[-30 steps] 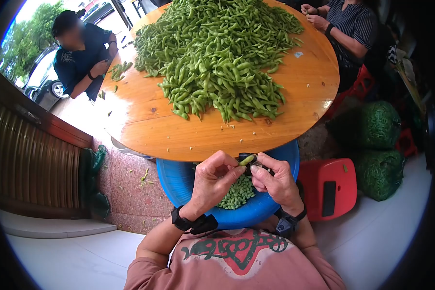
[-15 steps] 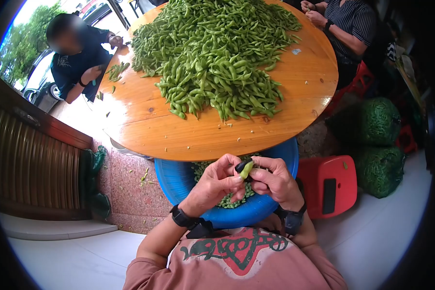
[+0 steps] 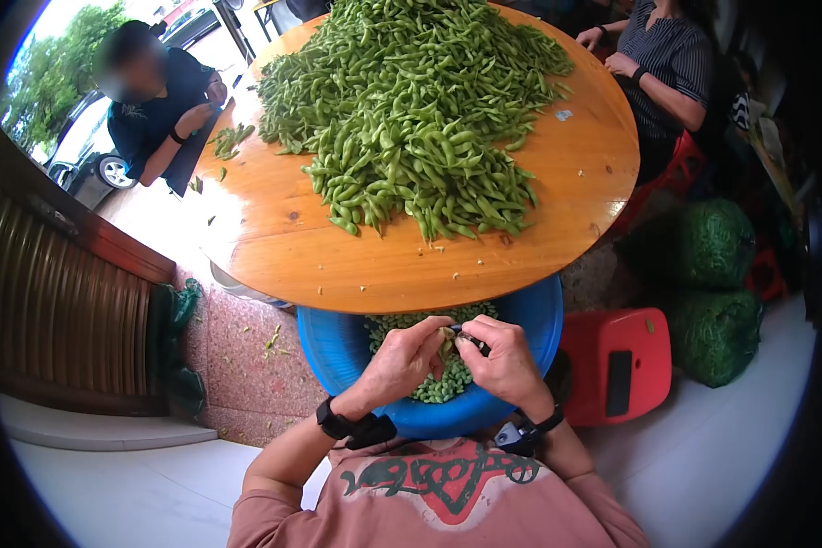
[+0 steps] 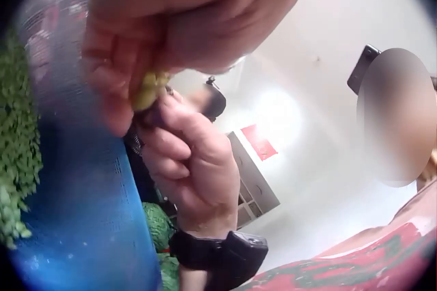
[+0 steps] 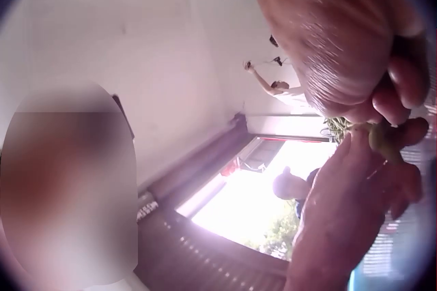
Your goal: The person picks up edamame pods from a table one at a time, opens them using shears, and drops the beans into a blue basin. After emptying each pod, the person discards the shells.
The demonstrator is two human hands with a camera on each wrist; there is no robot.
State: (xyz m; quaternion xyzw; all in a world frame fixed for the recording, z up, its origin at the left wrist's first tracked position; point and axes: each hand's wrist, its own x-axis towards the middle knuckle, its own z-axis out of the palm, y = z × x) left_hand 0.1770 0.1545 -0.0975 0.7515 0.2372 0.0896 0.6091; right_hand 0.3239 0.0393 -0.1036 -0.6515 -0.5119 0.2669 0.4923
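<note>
Over a blue basin (image 3: 324,352) my two hands meet at their fingertips. My left hand (image 3: 400,361) pinches a yellow-green pod (image 4: 149,92), which in the head view is mostly covered by fingers. My right hand (image 3: 504,365) curls its thumb and fingers at the pod's other end; a small black item shows at its fingers, too small to identify. Shelled green beans (image 3: 440,387) lie in the basin below. A large heap of green pods (image 3: 402,128) covers much of the round wooden table (image 3: 274,247) in front.
To the right stands a red stool (image 3: 656,365), with green mesh sacks (image 3: 717,333) behind it. One person (image 3: 155,110) sits at the table's left, another (image 3: 671,68) at its right. Shell scraps (image 3: 274,342) lie on the floor.
My hands have come closer together and slightly lower, with the pod now more hidden between them. The person at the right has moved their hands apart.
</note>
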